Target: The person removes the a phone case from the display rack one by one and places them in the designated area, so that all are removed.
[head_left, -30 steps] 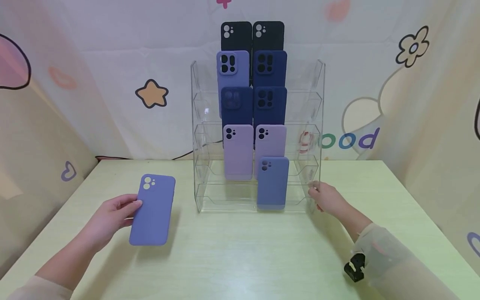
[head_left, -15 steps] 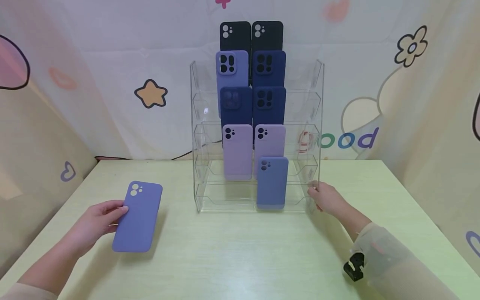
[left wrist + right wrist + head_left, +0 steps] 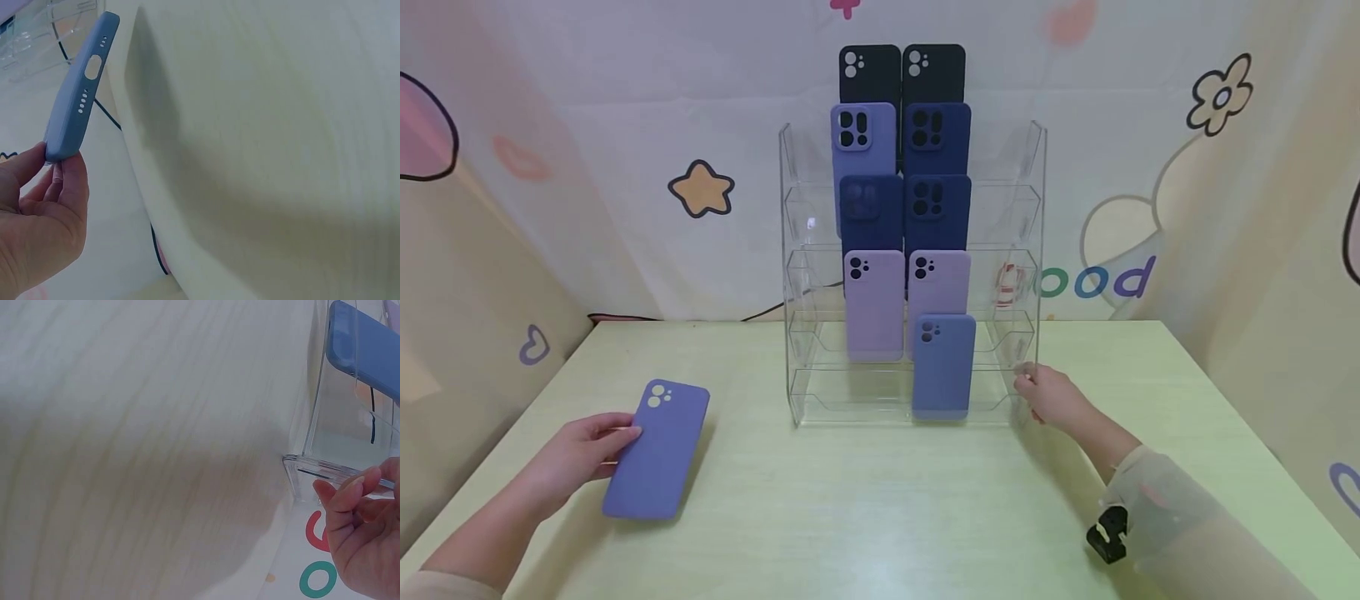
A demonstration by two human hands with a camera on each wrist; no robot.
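Note:
My left hand [image 3: 580,454] pinches a periwinkle phone case [image 3: 658,458] by its side edge, thumb on the back face. The case hangs tilted above the table, left of the rack. In the left wrist view, the end of the phone case [image 3: 75,106] shows an oval port opening and small holes. My right hand [image 3: 1048,396] grips the lower right side panel of a clear acrylic tiered rack [image 3: 850,422]. In the right wrist view the fingers of the right hand [image 3: 369,531] are curled at that panel's edge. A blue phone case [image 3: 943,375] stands on the bottom tier, right half.
Higher tiers hold lilac cases [image 3: 875,317], navy cases [image 3: 937,229], a violet case [image 3: 865,158] and black cases [image 3: 934,79], in two columns. The pale wooden table [image 3: 865,508] extends before the rack. A patterned curtain [image 3: 625,250] hangs behind it.
My left hand has carried the periwinkle phone case leftward and nearer to me, away from the rack, and the case leans more. The right hand has stayed at the rack's side.

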